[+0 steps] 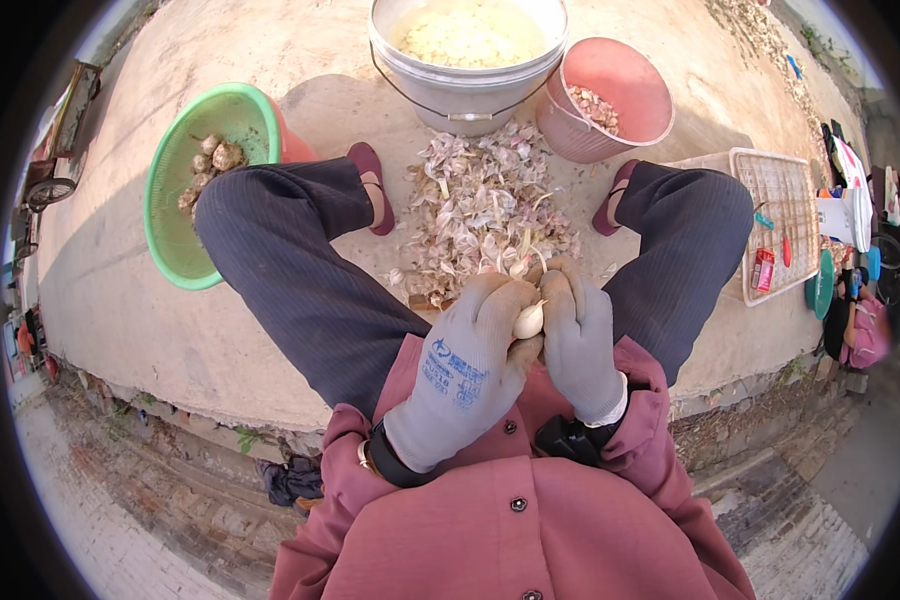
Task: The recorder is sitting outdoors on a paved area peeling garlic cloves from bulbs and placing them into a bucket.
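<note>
Grey knit gloves close in tight as we work: our left hand (470, 350) and right hand (578, 335) meet over our lap, fingers curled nearly shut around a pale garlic clove (528, 320) pinched between them, thumbs pressing at its skin. We judge a light grip best here, peeling from the tip so the clove isn't bruised. Below our hands, a heap of papery garlic skins (480, 205) lies between our feet. Beyond it stand a white bucket (460, 95) of peeled cloves and a pink bucket (620, 125); a green basin (175, 235) with whole bulbs sits to our left.
</note>
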`<state>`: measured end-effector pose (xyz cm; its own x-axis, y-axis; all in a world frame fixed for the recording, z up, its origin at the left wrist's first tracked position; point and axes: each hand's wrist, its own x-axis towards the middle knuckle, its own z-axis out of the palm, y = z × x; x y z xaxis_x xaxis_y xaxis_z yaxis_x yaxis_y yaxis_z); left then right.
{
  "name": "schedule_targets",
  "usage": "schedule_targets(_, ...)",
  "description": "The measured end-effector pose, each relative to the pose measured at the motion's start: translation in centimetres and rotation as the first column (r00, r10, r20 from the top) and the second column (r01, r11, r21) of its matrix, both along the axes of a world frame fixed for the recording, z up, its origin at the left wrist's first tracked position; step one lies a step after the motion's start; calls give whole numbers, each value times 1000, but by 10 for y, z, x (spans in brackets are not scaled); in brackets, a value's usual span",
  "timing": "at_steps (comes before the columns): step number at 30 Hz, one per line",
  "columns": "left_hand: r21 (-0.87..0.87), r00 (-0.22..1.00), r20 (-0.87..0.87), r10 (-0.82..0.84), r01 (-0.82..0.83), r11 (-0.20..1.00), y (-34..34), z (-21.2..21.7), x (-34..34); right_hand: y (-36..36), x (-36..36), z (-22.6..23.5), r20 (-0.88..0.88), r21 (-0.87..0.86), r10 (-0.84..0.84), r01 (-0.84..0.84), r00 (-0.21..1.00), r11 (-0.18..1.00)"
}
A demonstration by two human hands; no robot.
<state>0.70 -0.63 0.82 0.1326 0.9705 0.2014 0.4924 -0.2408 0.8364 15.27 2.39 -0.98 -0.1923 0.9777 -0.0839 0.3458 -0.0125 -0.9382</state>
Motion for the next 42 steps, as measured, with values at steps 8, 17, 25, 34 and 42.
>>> schedule_targets(8, -81, 986, 157, 51, -38, 996, -9, -7, -7, -6, 0, 0, -67, -64, -1, -4, 998, 998)
schedule_targets(17, -128, 985, 119, 128, -113, 985, -9, -13, -9, -2, 0, 12, -368, -471, -67, -124, 927, 873)
schedule_targets(25, -224, 973, -16, 232, -229, 947, -1, -4, -1, -4, 9, 5, -424, -612, -124, -184, 897, 769)
schedule_targets(34, -384, 959, 69, 276, -230, 894, 6, 3, -12, -4, 26, 3, -761, -555, -138, -527, 634, 643)
schedule_targets(42, -309, 967, 115, 228, -183, 933, 6, 2, -14, -2, 24, 6, -617, -438, 80, -427, 783, 791)
